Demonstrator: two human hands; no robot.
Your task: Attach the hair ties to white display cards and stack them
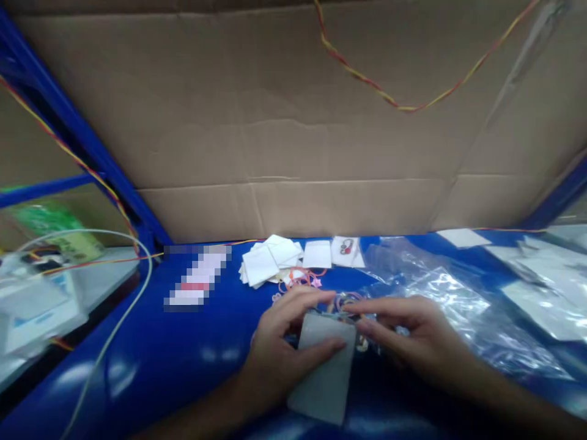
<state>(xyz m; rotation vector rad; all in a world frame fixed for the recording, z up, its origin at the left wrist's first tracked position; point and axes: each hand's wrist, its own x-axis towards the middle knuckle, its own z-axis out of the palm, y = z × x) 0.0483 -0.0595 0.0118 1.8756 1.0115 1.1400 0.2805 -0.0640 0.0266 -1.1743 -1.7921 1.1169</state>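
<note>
Low in the middle of the head view, my left hand (279, 345) grips a pale grey-white card (325, 382), its thumb lying across the front face. The fingers curl behind the card, partly hidden. At the card's top right corner, my right hand (415, 330) has thumb and forefinger closed close together on something too small and blurred to name. Thin coloured loops (343, 300) show just beyond the card's top edge. Farther back lie orange and pink bands with small charms (296, 278).
White cards (261, 264) are heaped on the blue tabletop (220, 348), beside a small bag with a red-and-dark item (346, 247). Clear plastic bags (440, 293) spread to the right. A cardboard panel (293, 146) stands behind; a pale cable (121, 324) loops at left.
</note>
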